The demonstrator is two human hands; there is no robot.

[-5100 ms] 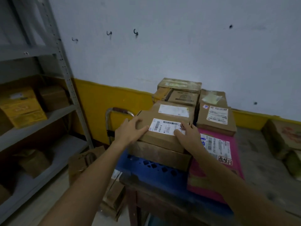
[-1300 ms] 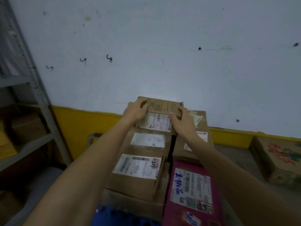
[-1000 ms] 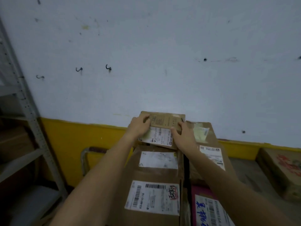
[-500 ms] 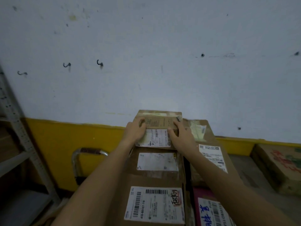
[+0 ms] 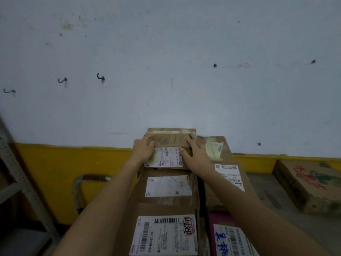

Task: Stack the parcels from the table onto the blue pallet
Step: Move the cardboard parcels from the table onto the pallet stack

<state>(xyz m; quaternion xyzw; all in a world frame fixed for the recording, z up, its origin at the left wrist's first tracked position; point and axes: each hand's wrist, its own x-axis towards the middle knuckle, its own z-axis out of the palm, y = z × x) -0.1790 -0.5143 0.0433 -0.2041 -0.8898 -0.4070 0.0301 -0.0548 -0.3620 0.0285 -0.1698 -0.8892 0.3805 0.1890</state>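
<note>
Our left hand [image 5: 143, 150] curls round the left edge of the small parcel [image 5: 170, 142], fingers on top, gripping it. The parcel is at the far end of the stack [image 5: 166, 204], close to the wall [image 5: 166, 71], its label [image 5: 164, 157] facing us. Our right hand [image 5: 196, 157] grips the right edge, thumb on the label, fingers bent over the top corner.

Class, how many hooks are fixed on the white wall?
3, in a row on the left of the wall: left hook by the frame edge, middle hook, right hook. More may lie beyond the frame.
</note>
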